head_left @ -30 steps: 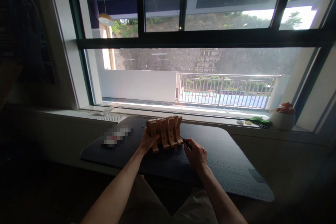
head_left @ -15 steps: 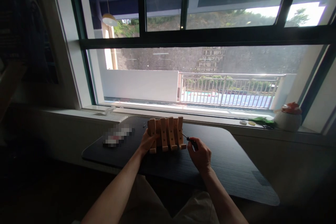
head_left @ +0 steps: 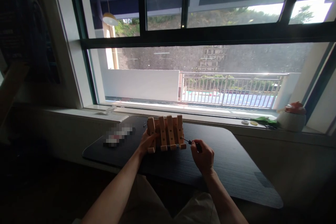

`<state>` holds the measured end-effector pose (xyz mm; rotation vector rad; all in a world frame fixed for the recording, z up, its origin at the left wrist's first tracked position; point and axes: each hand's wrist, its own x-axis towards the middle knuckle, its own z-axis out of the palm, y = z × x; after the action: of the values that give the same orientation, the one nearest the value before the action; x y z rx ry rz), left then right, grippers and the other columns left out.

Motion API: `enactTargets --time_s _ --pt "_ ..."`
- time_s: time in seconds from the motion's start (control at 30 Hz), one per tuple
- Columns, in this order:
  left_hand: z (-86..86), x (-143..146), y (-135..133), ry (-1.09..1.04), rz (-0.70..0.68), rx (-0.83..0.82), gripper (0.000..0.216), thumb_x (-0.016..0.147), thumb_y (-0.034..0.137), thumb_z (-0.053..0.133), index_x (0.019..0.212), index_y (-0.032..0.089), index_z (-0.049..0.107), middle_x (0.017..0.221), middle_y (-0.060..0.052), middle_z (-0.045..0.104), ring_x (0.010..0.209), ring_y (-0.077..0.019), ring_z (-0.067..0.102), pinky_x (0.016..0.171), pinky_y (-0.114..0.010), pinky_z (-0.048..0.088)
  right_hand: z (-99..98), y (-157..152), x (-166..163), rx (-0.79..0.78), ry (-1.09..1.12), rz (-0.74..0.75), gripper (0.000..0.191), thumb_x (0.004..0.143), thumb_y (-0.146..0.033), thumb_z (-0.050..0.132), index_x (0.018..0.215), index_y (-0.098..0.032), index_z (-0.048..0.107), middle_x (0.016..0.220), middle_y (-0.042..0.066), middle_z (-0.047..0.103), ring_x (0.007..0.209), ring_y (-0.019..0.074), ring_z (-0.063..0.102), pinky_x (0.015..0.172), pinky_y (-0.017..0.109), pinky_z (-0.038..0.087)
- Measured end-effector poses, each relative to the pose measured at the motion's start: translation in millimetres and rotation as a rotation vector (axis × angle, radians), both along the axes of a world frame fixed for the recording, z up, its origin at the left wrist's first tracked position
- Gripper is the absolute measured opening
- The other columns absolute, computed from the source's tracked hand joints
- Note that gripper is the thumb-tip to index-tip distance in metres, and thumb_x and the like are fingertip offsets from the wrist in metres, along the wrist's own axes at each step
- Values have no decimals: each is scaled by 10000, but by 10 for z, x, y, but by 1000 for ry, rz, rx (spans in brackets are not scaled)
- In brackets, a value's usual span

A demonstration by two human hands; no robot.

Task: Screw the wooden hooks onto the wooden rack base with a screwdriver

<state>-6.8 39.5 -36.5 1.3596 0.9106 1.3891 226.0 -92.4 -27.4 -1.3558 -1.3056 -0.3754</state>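
Fingers of the right hand clasp a screwdriver, its shaft now flatter, seemingly better aimed at the lower hole of the rightmost slat. Left of them, the left hand grips the slatted wooden rack over the tabletop.

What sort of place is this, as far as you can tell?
Likely an indoor sitting area, though its exact use is unclear: a dark table stands before a wide window, and a metal railing shows outside.
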Motion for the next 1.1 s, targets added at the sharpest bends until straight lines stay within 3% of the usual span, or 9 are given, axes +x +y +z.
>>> enactTargets --time_s 0.53,0.83,0.97,1.1 --pt "46 15 -66 -29 19 2 430 562 265 740 954 144 611 839 -46 696 739 -219 663 608 -284 518 -47 -4 -5 -11 -53 31 179 807 -317 519 758 -192 637 672 3 661 610 131 603 631 234 422" --pt "47 21 -82 -5 60 55 409 564 261 746 931 151 600 851 -37 676 772 -202 644 650 -289 503 -69 9 -28 -135 -141 -10 186 858 -315 484 846 -189 620 750 16 668 691 141 607 669 239 398" --pt "43 32 -89 -4 134 102 424 547 216 747 930 170 570 851 -12 658 788 -186 627 678 -283 488 -20 -8 -68 -235 -279 43 185 885 -275 457 947 -209 617 865 27 664 820 154 595 711 237 384" --pt "82 53 -133 -4 166 128 430 552 158 722 939 182 534 813 7 648 778 -183 624 677 -279 487 9 -56 -80 -345 -419 90 219 890 -210 441 1010 -243 621 845 27 645 824 162 575 658 241 366"
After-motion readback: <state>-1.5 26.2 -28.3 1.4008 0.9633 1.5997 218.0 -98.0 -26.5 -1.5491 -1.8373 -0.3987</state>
